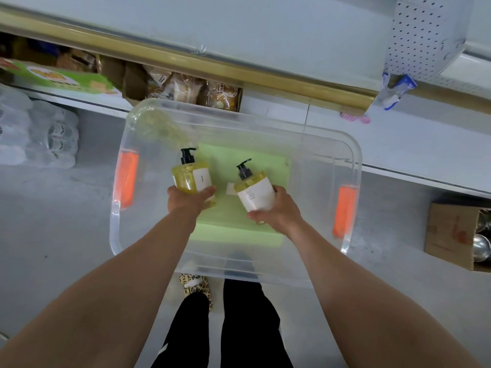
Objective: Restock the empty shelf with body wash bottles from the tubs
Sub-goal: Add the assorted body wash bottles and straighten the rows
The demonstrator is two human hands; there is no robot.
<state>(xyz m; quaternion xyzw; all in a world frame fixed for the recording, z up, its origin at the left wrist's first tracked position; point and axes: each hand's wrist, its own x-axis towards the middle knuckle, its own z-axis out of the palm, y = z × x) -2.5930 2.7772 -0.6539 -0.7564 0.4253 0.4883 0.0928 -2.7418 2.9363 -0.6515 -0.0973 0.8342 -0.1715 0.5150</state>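
Two hands, held apart above a clear tub (356,160), each clasp a yellow body wash bottle: the left hand (190,201) holds the left bottle (190,176), the right hand (277,212) holds the right bottle (255,193). Both grips sit low, so a bottle may slip or tip back into the tub. Beyond the tub, the white shelf (265,27) has a gold edge strip (212,65) that the pumps could catch on. The tub stands between the person's feet and the shelf, a likely stumble. Snack packets (186,88) sit beyond the tub, wrapped water bottles (53,134) to its left and a cardboard box (449,232) to its right.
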